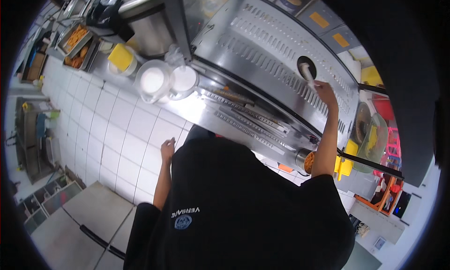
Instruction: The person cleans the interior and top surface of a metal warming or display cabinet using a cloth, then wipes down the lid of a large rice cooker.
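My right hand [325, 90] reaches over a slotted metal tray [260, 44] inside a framed glass-sided cabinet. It grips a pale, elongated item [308, 73], whose exact kind I cannot tell. The item's far end lies over a round black dish or opening [304, 64] in the tray. My left hand [168, 148] hangs low at my side above the white tiled floor, fingers curled, with no object visible in it. Metal tongs or slotted racks [246, 124] lie on the steel ledge in front of me.
Clear tubs with white contents [152, 80] stand on the counter, beside a yellow sponge or cloth [120, 57] on a container. Metal trays of fried food [74, 41] are farther left. A metal pot of orange-brown food [305, 161] sits near my right forearm. The cabinet's dark frame [260, 90] crosses in front.
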